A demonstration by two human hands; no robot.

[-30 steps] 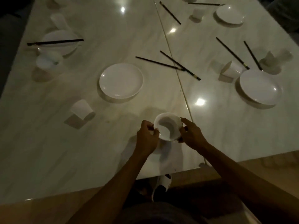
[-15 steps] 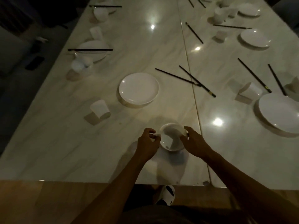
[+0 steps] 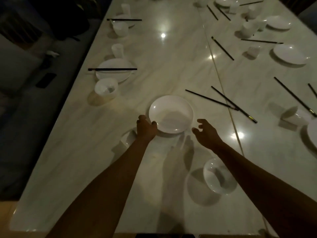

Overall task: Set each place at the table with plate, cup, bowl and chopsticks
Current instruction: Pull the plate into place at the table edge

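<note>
Both hands have let go of the bowl [image 3: 216,176], which now sits on the table [image 3: 171,48] by itself, behind the right hand [image 3: 205,133] and under that forearm. The reach has moved forward to the plate [image 3: 171,114]. The left hand [image 3: 146,128] has its thumb on the plate's near-left rim with its fingers curled at the edge (whether they are truly under the rim is hard to tell in this dim light). The right hand hangs just off the plate's near-right edge, fingers loosely spread, holding nothing. A tipped cup [image 3: 127,137] lies just left of the left hand. A loose pair of chopsticks [image 3: 223,101] lies beyond the right hand. This place looks next to be arranged.
</note>
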